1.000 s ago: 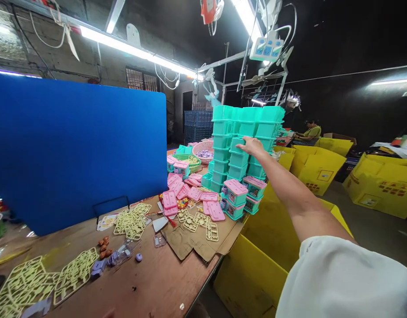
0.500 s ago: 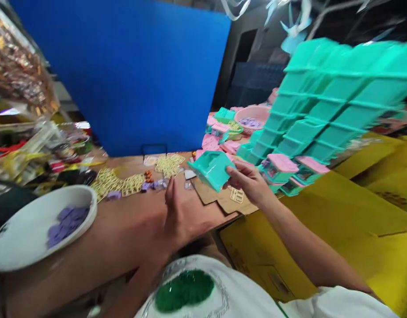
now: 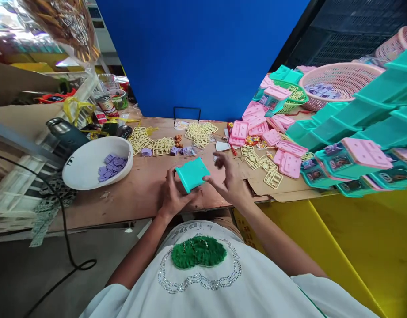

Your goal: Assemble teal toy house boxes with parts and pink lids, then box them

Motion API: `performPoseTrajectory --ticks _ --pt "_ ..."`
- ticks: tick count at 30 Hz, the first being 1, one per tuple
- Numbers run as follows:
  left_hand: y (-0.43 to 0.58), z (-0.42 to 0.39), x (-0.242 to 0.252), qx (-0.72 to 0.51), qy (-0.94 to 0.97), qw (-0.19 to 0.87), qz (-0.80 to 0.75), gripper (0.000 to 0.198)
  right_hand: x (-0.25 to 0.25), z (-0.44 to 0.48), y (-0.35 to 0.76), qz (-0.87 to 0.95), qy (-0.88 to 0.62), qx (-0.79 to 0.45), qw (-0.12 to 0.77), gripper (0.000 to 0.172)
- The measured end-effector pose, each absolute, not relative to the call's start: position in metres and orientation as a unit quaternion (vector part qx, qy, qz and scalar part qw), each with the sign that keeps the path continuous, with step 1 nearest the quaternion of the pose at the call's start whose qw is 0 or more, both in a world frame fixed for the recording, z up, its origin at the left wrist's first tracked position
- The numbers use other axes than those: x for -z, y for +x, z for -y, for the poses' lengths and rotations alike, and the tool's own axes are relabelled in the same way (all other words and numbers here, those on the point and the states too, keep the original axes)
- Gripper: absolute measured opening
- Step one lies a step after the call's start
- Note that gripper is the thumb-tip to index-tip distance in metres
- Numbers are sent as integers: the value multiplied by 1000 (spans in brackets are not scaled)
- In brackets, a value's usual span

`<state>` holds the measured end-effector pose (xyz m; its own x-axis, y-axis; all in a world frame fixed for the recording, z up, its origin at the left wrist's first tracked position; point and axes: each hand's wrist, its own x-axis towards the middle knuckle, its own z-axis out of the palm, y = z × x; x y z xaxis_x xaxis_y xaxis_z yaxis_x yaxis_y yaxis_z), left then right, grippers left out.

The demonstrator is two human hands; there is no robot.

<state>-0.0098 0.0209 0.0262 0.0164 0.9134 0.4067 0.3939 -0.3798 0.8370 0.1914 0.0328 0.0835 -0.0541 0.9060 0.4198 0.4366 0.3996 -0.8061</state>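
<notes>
A teal plastic box (image 3: 192,173) sits in both my hands just above the near edge of the wooden table (image 3: 146,194). My left hand (image 3: 172,194) grips it from below and behind. My right hand (image 3: 228,181) touches its right side with the thumb, the other fingers loosely curled and slightly blurred. Beyond my hands lie pink lids (image 3: 256,126) and cream-coloured part frames (image 3: 199,132). To the right rise stacks of teal boxes (image 3: 372,110), with lidded ones (image 3: 349,161) in front.
A white bowl (image 3: 90,165) with purple pieces stands at the left. A blue divider panel (image 3: 203,53) closes the back of the table. Pink baskets (image 3: 336,81) stand at the far right, yellow cartons (image 3: 365,247) below the table's right side. A black cable (image 3: 62,238) runs down the floor.
My right hand took a teal box from the stack and brought it in over the table's near edge. My left hand has closed on it. My view dropped towards the table.
</notes>
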Motion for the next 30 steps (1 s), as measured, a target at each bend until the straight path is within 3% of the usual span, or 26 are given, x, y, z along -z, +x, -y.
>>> performPoseTrajectory --ticks 2,6,16,23,30 --pt "-9 -17 -25 -492 652 283 -503 79 -76 -42 181 684 -455 -279 498 77" --pt "-3 -15 -23 -505 627 333 -491 72 -57 -53 157 630 -443 -410 489 76" --pt "16 -20 -7 -534 586 279 -542 78 -42 -62 150 582 -518 -386 494 71" --pt "20 -25 -11 -544 594 281 -522 76 -42 -63 155 550 -522 -436 484 69" --pt "8 -23 -19 -504 695 163 -487 77 -33 -46 158 529 -507 -437 522 73"
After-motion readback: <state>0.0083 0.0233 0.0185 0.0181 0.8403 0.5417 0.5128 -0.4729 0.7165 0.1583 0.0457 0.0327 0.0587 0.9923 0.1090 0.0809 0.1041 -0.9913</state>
